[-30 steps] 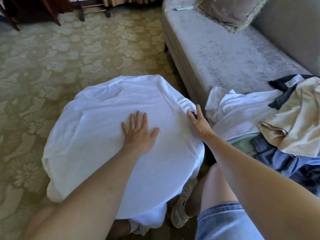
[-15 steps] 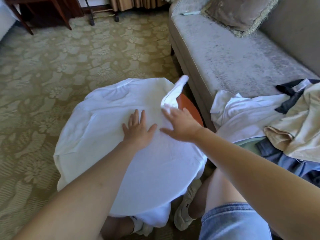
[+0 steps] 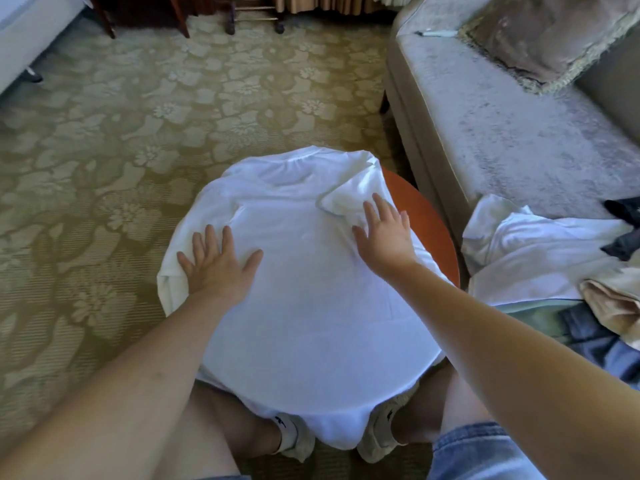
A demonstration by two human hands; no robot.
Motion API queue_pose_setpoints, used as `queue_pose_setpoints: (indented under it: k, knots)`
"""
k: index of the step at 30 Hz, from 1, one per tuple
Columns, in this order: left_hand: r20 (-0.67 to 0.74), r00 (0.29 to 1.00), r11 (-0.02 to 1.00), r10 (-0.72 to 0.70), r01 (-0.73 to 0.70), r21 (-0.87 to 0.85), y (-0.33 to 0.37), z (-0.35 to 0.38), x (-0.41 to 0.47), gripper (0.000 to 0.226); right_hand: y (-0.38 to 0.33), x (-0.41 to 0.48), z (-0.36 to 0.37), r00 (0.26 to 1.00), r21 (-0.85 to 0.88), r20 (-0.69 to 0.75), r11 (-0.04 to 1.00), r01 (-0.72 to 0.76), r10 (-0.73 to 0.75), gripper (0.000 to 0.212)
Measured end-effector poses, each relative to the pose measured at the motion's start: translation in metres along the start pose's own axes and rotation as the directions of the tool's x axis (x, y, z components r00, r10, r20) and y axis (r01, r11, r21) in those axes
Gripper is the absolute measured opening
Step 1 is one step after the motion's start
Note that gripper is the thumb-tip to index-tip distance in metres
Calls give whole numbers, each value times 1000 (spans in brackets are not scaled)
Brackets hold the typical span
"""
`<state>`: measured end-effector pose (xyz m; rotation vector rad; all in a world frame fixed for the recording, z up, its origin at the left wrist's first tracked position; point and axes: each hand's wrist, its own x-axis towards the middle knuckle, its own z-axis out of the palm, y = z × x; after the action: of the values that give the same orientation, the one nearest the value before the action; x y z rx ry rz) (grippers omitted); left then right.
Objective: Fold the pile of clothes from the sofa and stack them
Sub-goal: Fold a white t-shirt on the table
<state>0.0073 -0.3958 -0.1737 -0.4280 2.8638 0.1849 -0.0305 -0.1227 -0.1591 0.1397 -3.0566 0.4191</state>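
Observation:
A white T-shirt (image 3: 311, 299) lies spread over a small round orange table (image 3: 429, 220), its hem hanging off the near edge. Its right sleeve (image 3: 349, 199) is folded inward onto the body. My left hand (image 3: 214, 265) lies flat with spread fingers on the shirt's left side. My right hand (image 3: 384, 233) presses flat on the folded sleeve. On the sofa (image 3: 502, 133) at the right sits the pile of clothes (image 3: 588, 289): a white garment (image 3: 533, 251), a beige one, dark blue and black ones.
A patterned green carpet (image 3: 138, 150) surrounds the table. A fringed cushion (image 3: 540, 32) lies on the sofa's far end. Dark wooden furniture legs (image 3: 180, 19) and a white bed edge (image 3: 31, 32) stand at the far left. My knees and shoes are under the table.
My right hand lifted the shirt's right sleeve, folded it inward and now presses it flat. My left hand slid leftward across the shirt. The orange table edge is now uncovered at the right.

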Motion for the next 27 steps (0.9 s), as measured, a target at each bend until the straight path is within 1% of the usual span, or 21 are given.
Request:
queue_pose_setpoints:
  k: [1,2,4,6,8,10,13,15,16,17,19,20,21,22,23,24,26,27]
  knots:
    - [-27,1000,1000,6,-6,-6,1,2,1,83,-5,8,-1,998,-1,-58,1000,12,-12,53]
    - [-55,998,1000,12,-13,-12,3,3,3,83,-10,17,-1,996,-11,-83,1000,20,-21,49]
    - [-110,993,999,36,-38,-12,8,3,7,84,-21,32,-2,996,-43,-93,999,12,-16,45]
    - [-147,987,997,70,-73,-11,12,1,13,85,-31,36,1,991,-60,-132,998,14,-22,40]
    - [-148,987,997,70,-74,-26,13,0,20,84,-32,32,8,980,-31,-190,998,46,-52,30]
    - [-116,992,998,48,-53,-38,14,2,25,83,-28,24,16,979,-12,-197,999,51,-53,22]
    - [-98,994,998,48,-52,-44,15,4,28,81,-20,34,14,974,36,-224,999,-22,30,25]
    - [-110,992,997,55,-59,-41,16,5,27,79,-19,56,4,973,44,-229,999,-22,32,33]
    - [-116,992,997,57,-61,-37,15,6,27,79,-18,70,-1,982,35,-191,999,-1,7,40]
    - [-119,991,998,55,-60,-33,15,6,27,79,-18,82,-6,994,25,-111,1000,18,-15,48]
    - [-125,990,998,63,-64,-9,16,5,28,80,-16,104,-8,993,-31,115,999,14,-10,62]
    - [-131,988,996,88,-86,19,18,3,31,81,-14,112,-6,978,-94,209,995,22,-2,64]
    - [-134,983,992,125,-120,50,21,1,35,82,-11,119,-6,965,-157,261,987,39,3,60]
    - [-134,978,985,163,-154,71,24,-1,38,84,-8,125,-5,964,-188,264,981,50,2,54]
    - [-132,974,981,185,-176,77,26,-2,41,84,-6,131,-8,975,-177,224,984,36,5,47]
    - [-126,974,982,186,-179,66,28,-2,43,84,-2,137,-10,989,-120,146,993,-2,20,41]
    - [-109,983,989,149,-149,12,30,1,46,82,10,146,-19,994,31,-28,994,-109,110,36]
    - [-108,985,990,136,-138,-9,30,2,46,81,16,148,-23,984,82,-78,985,-154,160,36]
